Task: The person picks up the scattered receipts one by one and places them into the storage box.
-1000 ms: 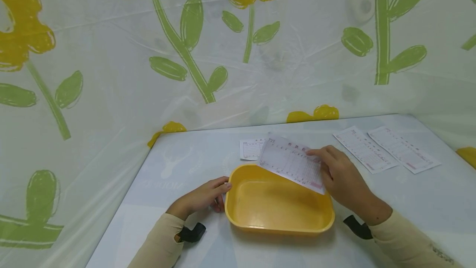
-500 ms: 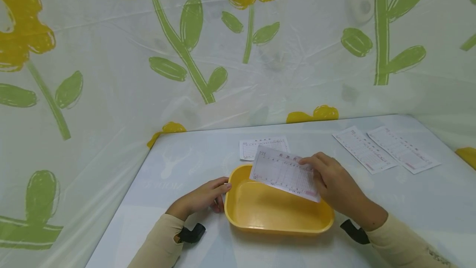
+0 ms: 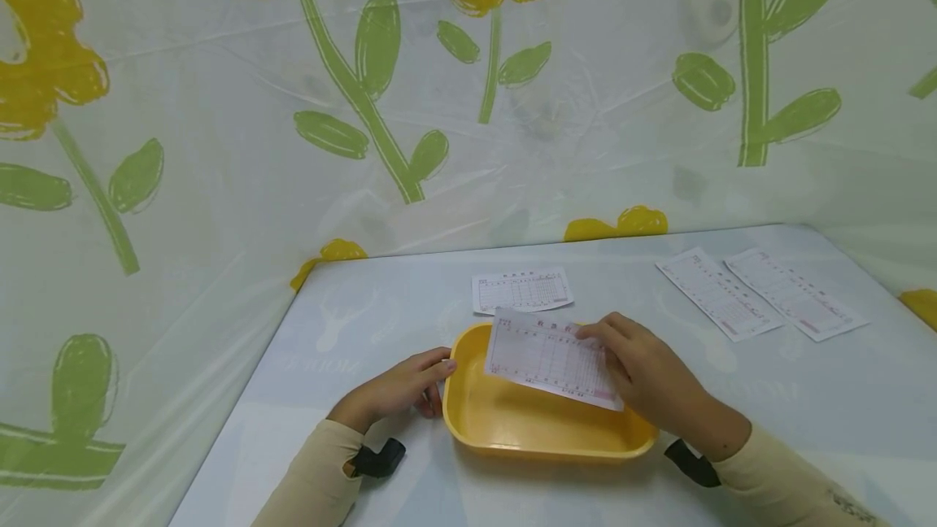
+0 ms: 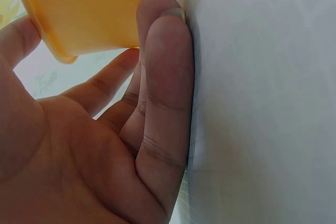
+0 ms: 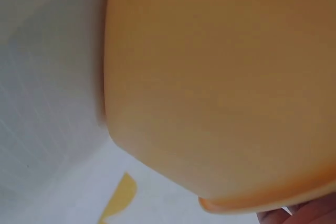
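My right hand (image 3: 651, 368) pinches the right end of a printed receipt slip (image 3: 545, 356) between thumb and fingers. The slip is held tilted over the yellow plastic tray (image 3: 542, 452), overlapping its far rim in the head view. At the tray's left end, my left hand (image 3: 403, 381) touches the rim with thumb and forefinger. In the left wrist view, its other fingers (image 4: 168, 61) lie loosely bent beside the tray's outer wall, close along the table. The right wrist view is mostly filled by the tray's side (image 5: 220, 87), with a bit of my right hand (image 5: 304, 214) below the rim.
Behind the tray another printed slip (image 3: 523, 291) lies flat on the white table (image 3: 395, 299). Two more slips, one (image 3: 717, 295) beside the other (image 3: 794, 295), lie at the far right. A flower-printed curtain (image 3: 586, 104) hangs behind the table.
My right hand has moved left and toward me with the receipt slip, lowering it over the tray. The slip behind the tray now shows fully. My left hand has stayed put.
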`<state>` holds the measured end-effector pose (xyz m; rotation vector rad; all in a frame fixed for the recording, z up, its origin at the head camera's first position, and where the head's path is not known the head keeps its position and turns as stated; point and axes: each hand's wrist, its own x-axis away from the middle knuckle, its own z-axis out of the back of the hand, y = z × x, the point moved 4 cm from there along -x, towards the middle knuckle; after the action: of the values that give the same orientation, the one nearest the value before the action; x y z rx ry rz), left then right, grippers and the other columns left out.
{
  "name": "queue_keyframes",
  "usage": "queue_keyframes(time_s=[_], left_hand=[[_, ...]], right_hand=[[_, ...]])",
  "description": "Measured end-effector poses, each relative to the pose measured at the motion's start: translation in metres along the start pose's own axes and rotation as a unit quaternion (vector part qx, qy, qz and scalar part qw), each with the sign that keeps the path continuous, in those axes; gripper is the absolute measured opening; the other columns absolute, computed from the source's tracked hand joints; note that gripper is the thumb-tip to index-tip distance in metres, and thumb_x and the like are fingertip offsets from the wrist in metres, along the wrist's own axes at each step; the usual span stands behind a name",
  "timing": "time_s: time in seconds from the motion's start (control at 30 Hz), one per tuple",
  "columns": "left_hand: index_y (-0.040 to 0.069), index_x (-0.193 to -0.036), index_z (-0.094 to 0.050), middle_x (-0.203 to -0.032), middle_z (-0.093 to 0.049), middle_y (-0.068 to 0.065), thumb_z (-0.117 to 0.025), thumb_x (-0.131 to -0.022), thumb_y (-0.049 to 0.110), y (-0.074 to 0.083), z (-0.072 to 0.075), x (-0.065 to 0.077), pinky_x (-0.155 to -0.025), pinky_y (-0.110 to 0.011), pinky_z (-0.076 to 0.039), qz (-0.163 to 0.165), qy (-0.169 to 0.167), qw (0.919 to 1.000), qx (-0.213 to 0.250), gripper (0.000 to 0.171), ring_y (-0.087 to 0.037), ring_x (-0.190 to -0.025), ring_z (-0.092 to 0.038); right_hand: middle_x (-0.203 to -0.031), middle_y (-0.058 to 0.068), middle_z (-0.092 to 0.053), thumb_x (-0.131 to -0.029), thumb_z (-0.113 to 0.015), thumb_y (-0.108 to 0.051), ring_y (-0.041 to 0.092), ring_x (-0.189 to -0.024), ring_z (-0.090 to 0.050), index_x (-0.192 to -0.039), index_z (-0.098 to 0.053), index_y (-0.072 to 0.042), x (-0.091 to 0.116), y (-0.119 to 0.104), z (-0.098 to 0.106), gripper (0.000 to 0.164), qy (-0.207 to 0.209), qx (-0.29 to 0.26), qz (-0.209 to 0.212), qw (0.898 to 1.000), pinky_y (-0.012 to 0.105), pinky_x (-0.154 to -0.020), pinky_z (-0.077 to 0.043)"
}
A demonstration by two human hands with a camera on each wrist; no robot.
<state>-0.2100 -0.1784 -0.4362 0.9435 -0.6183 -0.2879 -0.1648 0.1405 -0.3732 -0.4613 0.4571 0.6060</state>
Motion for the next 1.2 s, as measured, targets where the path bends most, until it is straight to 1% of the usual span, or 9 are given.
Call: queue_keyframes(time_s=[0.13, 0.37, 0.57, 0.73, 0.97, 1.2], left_hand=[[0.016, -0.144, -0.047, -0.077, -0.067, -0.008, -0.041, -0.104, 0.049, -0.001, 0.0, 0.0, -0.07, -0.033, -0.057, 0.002, 0.003, 1.0, -0.003, 0.052, -0.019, -0.072, -0.064], [0.016, -0.146, -0.046, -0.077, -0.067, -0.006, -0.042, -0.104, 0.052, -0.003, 0.0, -0.002, -0.071, -0.031, -0.056, 0.012, 0.002, 0.9999, -0.006, 0.055, -0.018, -0.073, -0.064], [0.016, -0.146, -0.045, -0.076, -0.067, -0.006, -0.041, -0.104, 0.051, -0.003, 0.0, -0.002, -0.07, -0.031, -0.056, 0.008, 0.002, 1.0, -0.002, 0.054, -0.018, -0.073, -0.064], [0.016, -0.144, -0.047, -0.076, -0.066, -0.006, -0.04, -0.105, 0.049, -0.001, 0.0, 0.0, -0.07, -0.033, -0.057, 0.004, 0.003, 1.0, -0.002, 0.052, -0.019, -0.073, -0.064], [0.017, -0.143, -0.048, -0.077, -0.067, -0.005, -0.041, -0.104, 0.051, -0.003, 0.0, -0.002, -0.07, -0.031, -0.057, 0.011, 0.003, 0.9999, -0.003, 0.052, -0.018, -0.074, -0.064], [0.016, -0.144, -0.047, -0.077, -0.067, -0.005, -0.042, -0.104, 0.05, -0.003, 0.0, -0.001, -0.07, -0.031, -0.057, 0.007, 0.002, 1.0, -0.002, 0.053, -0.018, -0.073, -0.064]], right_hand=[[-0.1, -0.003, -0.059, -0.083, -0.065, 0.012, 0.008, -0.082, -0.052, -0.114, -0.065, -0.014, 0.001, -0.001, -0.003, 0.04, -0.004, -0.002, 0.011, 1.0, 0.025, -0.072, -0.056], [-0.099, -0.003, -0.058, -0.083, -0.067, 0.011, 0.008, -0.083, -0.052, -0.113, -0.065, -0.015, 0.003, -0.004, -0.009, 0.04, -0.026, -0.003, 0.012, 1.0, 0.024, -0.073, -0.057], [-0.101, -0.003, -0.059, -0.082, -0.069, 0.01, 0.009, -0.085, -0.054, -0.113, -0.065, -0.017, 0.004, -0.006, -0.012, 0.041, -0.043, -0.002, 0.007, 0.999, 0.027, -0.078, -0.059], [-0.102, -0.004, -0.059, -0.083, -0.069, 0.01, 0.009, -0.087, -0.054, -0.113, -0.065, -0.017, 0.004, -0.006, -0.014, 0.04, -0.047, 0.001, 0.009, 0.999, 0.029, -0.079, -0.059], [-0.104, -0.004, -0.059, -0.083, -0.069, 0.009, 0.01, -0.091, -0.056, -0.112, -0.065, -0.018, 0.004, -0.006, -0.016, 0.039, -0.061, -0.006, 0.007, 0.998, 0.03, -0.082, -0.059], [-0.108, -0.006, -0.06, -0.084, -0.069, 0.008, 0.011, -0.097, -0.059, -0.11, -0.065, -0.021, 0.006, -0.004, -0.019, 0.04, -0.079, -0.013, -0.004, 0.997, 0.033, -0.086, -0.059]])
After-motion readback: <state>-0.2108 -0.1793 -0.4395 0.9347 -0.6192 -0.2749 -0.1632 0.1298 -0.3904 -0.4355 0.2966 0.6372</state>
